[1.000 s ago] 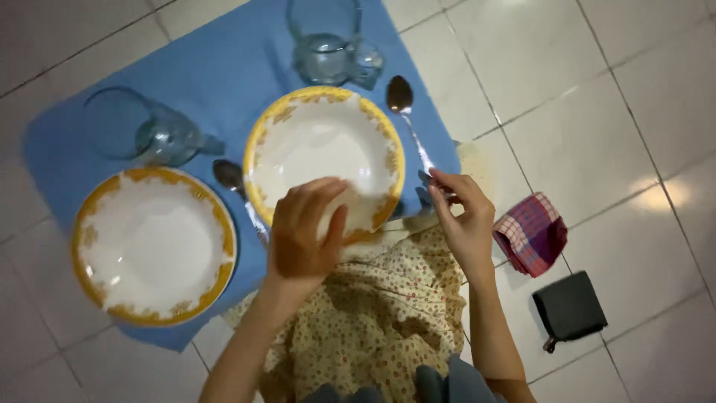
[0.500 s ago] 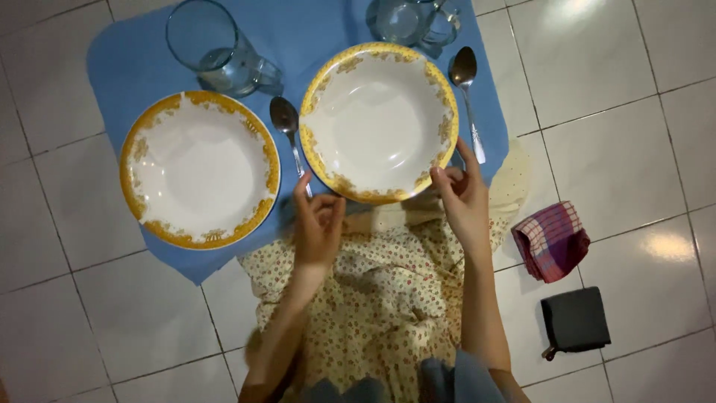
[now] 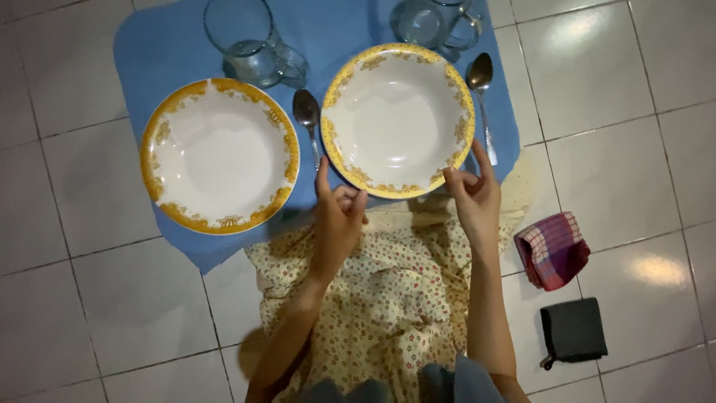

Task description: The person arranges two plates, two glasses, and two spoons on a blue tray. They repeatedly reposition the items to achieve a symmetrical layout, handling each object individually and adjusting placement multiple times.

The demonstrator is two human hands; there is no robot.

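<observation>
Two white deep plates with yellow patterned rims lie on a blue mat (image 3: 160, 52). My left hand (image 3: 339, 220) rests at the near rim of the right plate (image 3: 395, 52); its raised index finger touches the handle end of the spoon (image 3: 306, 108) lying between the plates. My right hand (image 3: 473, 195) is at the same plate's near right rim, index finger along the handle of the second spoon (image 3: 479, 75). Neither hand grips anything. The left plate (image 3: 224, 86) lies untouched.
Two clear glass mugs stand at the mat's far edge, one behind the left plate (image 3: 250, 37) and one behind the right plate (image 3: 432, 22). On the white tiled floor to my right lie a folded red checked cloth (image 3: 552, 250) and a black pouch (image 3: 573, 330). A floral garment (image 3: 380, 298) covers my lap.
My left hand has drawn back from over the right plate to its near rim by the middle spoon. My right hand has let go of the right spoon's handle. The view has shifted.
</observation>
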